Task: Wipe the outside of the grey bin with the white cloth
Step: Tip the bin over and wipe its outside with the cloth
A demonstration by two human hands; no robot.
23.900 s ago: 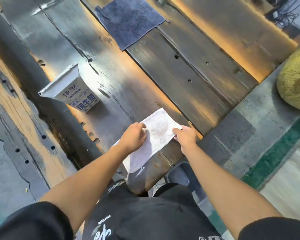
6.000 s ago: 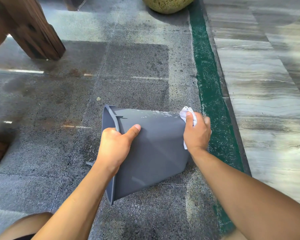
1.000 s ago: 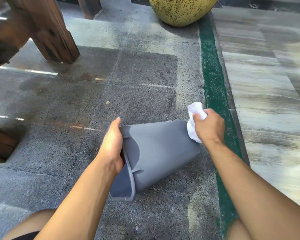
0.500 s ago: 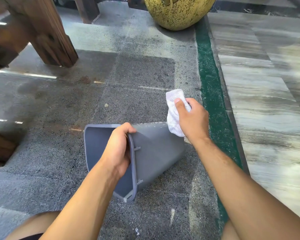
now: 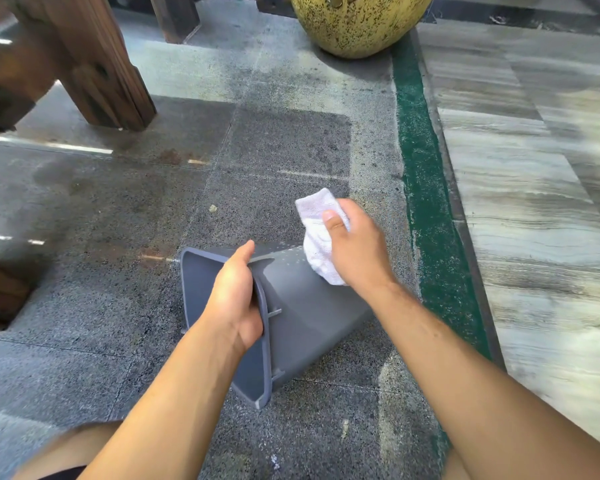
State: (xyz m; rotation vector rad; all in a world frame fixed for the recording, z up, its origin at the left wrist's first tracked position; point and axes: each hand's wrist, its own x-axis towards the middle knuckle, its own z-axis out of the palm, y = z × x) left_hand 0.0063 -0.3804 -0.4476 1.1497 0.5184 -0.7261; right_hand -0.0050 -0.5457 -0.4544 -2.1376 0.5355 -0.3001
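One grey bin, one white cloth, two hands, left hand, right hand, one yellow speckled pot, two wooden posts

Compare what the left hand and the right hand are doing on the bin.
The left hand grips the grey bin by its rim, fingers hooked inside the opening; the right hand is closed around the bunched white cloth. The left hand touches the bin bare, steadying it; the right hand meets the bin's outer wall only through the cloth. The left sits at the open end, the right nearer the base. Both are closed in a grasp.
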